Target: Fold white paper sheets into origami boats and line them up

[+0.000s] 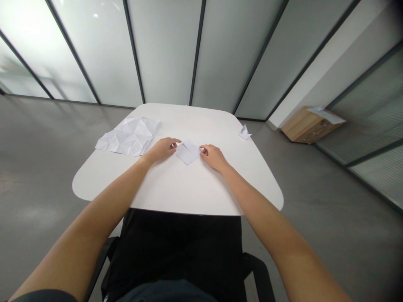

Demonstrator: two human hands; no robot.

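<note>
A small folded white paper (188,152) lies flat in the middle of the white table (176,188). My left hand (162,149) rests at its left corner, fingers curled and pinching the paper's edge. At the right corner my right hand (213,156) does the same, fingertips pressed on the paper. Both forearms reach in from the near edge of the table.
A large creased white sheet (130,136) lies at the table's back left. A small folded paper piece (244,133) sits near the back right edge. A wooden cabinet (307,125) stands on the floor to the right. Glass partitions rise behind the table.
</note>
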